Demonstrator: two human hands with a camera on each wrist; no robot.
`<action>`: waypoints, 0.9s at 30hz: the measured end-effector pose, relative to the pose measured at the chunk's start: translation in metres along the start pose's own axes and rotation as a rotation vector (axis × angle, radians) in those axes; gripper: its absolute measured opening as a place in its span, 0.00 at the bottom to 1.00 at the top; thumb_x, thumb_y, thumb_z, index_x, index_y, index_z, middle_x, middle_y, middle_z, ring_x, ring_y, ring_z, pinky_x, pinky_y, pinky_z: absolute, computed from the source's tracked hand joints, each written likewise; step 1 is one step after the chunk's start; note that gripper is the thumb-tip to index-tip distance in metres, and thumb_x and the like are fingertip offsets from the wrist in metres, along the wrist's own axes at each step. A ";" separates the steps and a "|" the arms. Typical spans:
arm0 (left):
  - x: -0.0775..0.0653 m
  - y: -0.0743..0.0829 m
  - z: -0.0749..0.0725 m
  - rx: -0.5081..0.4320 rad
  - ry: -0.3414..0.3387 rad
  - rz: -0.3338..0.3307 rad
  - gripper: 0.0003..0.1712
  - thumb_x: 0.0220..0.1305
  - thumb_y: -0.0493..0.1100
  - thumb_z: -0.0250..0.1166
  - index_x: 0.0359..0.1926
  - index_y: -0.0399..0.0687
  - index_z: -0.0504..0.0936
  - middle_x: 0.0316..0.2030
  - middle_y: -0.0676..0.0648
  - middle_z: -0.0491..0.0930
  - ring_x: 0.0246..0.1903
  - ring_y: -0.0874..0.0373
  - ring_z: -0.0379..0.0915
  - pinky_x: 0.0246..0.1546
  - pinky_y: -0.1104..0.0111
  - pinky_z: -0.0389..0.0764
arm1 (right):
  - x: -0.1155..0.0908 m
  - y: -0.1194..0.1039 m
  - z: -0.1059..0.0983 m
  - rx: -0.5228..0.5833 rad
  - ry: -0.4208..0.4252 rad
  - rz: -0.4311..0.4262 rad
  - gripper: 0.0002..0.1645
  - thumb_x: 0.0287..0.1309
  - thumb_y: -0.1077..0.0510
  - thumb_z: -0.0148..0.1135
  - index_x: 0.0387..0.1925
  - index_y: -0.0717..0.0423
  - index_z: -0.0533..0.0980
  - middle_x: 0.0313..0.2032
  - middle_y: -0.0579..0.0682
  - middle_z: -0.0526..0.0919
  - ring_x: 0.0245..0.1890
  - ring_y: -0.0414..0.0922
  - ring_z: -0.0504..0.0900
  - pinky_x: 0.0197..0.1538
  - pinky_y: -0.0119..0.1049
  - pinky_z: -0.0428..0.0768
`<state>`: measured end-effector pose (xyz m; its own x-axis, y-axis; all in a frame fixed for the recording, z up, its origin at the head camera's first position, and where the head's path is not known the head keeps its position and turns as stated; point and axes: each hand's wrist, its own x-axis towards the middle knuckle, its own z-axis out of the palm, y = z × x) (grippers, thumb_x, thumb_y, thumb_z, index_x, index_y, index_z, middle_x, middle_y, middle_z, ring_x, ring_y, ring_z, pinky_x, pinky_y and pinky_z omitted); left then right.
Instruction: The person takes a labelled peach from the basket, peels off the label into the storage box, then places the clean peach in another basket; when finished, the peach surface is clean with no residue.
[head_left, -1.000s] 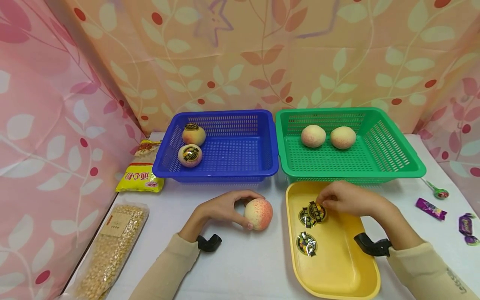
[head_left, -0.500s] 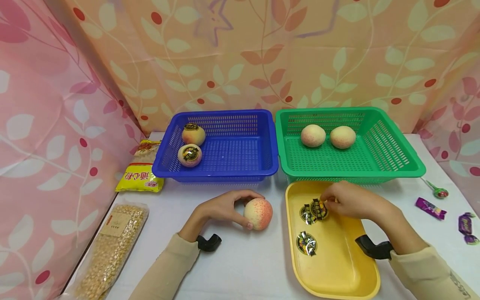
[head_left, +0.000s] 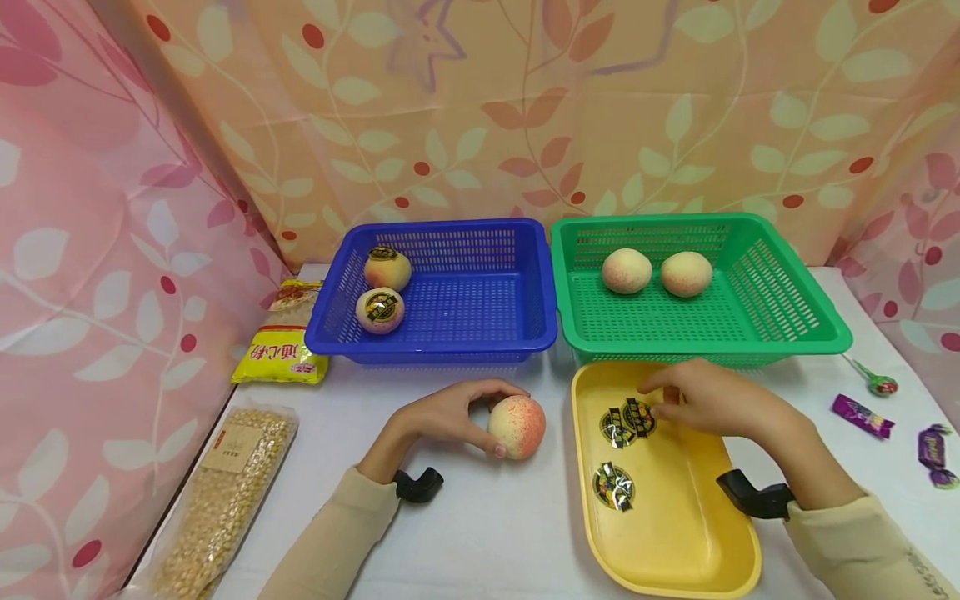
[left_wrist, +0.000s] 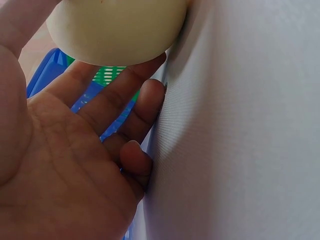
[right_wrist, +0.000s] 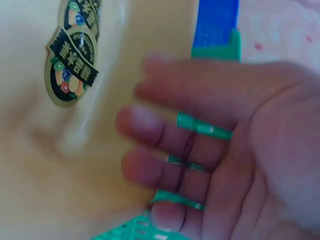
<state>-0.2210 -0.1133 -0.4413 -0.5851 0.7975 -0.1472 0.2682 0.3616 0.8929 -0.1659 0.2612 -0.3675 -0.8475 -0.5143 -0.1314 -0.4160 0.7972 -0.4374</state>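
Note:
My left hand holds a peach on the white table, thumb in front and fingers behind. In the left wrist view the pale underside of the peach shows above the palm. Over the yellow tray hovers my right hand, thumb and index finger apart, holding nothing. Its fingertips are close beside a black-and-gold fruit sticker, which overlaps another sticker. A third sticker lies lower in the tray. The right wrist view shows the overlapping stickers left of the fingers.
Behind stand a blue basket with two stickered peaches and a green basket with two plain peaches. Bagged beans and a yellow packet lie left; wrapped candies and a lollipop lie right.
My right hand has shifted slightly right, and its thumb and index finger have spread off the sticker. The overlapping sticker slid slightly right. My left hand and its peach stay put.

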 end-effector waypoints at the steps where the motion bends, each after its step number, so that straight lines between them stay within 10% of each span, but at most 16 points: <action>1: 0.000 0.000 0.000 0.000 -0.001 0.001 0.43 0.48 0.45 0.83 0.66 0.62 0.76 0.57 0.57 0.80 0.57 0.60 0.73 0.64 0.63 0.73 | -0.001 0.002 -0.001 0.039 0.011 -0.012 0.16 0.62 0.57 0.69 0.50 0.60 0.84 0.23 0.37 0.75 0.22 0.31 0.68 0.27 0.28 0.69; 21: -0.001 -0.002 0.000 -0.009 -0.004 0.028 0.42 0.48 0.44 0.82 0.66 0.62 0.76 0.58 0.56 0.80 0.57 0.59 0.73 0.63 0.64 0.74 | -0.020 0.016 -0.019 0.253 0.269 -0.032 0.12 0.66 0.59 0.66 0.50 0.45 0.84 0.33 0.37 0.86 0.30 0.39 0.82 0.32 0.30 0.78; 27: -0.001 -0.002 0.000 -0.011 0.002 0.031 0.42 0.48 0.44 0.82 0.65 0.63 0.76 0.57 0.56 0.80 0.56 0.59 0.74 0.61 0.64 0.75 | -0.028 0.023 -0.029 0.166 0.516 -0.012 0.13 0.61 0.62 0.70 0.47 0.47 0.86 0.35 0.35 0.85 0.32 0.32 0.79 0.37 0.22 0.74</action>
<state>-0.2209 -0.1147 -0.4434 -0.5783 0.8071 -0.1188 0.2772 0.3313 0.9019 -0.1611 0.3031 -0.3482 -0.9123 -0.2675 0.3100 -0.4042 0.7100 -0.5767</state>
